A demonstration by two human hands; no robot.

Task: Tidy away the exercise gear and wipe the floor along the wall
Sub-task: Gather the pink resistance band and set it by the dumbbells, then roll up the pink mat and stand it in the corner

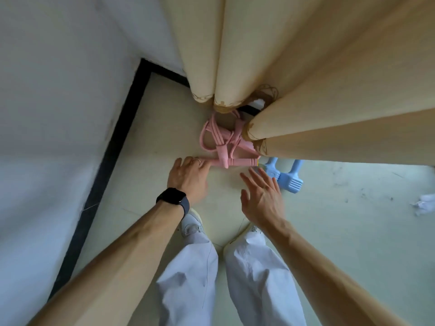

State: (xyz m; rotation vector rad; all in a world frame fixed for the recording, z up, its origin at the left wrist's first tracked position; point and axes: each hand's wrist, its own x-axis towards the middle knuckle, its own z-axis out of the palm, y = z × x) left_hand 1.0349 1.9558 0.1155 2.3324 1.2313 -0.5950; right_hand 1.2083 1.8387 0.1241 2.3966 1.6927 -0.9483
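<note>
A pink resistance band with tubes and foam handles (pixel 224 142) lies on the pale floor at the foot of the beige curtain, partly tucked under its hem. My left hand (pixel 189 176), with a dark watch on the wrist, reaches it with its fingers touching the near pink handle bar. My right hand (pixel 262 196) hovers spread and flat just in front of the band, holding nothing. Two light blue dumbbells (pixel 286 176) lie to its right, half hidden under the curtain.
The beige curtain (pixel 306 78) hangs in heavy folds over the gear. A black skirting board (pixel 113 147) runs along the white wall on the left into the corner. Crumpled white paper (pixel 426 204) and dust specks lie on the floor at right. My feet stand just behind my hands.
</note>
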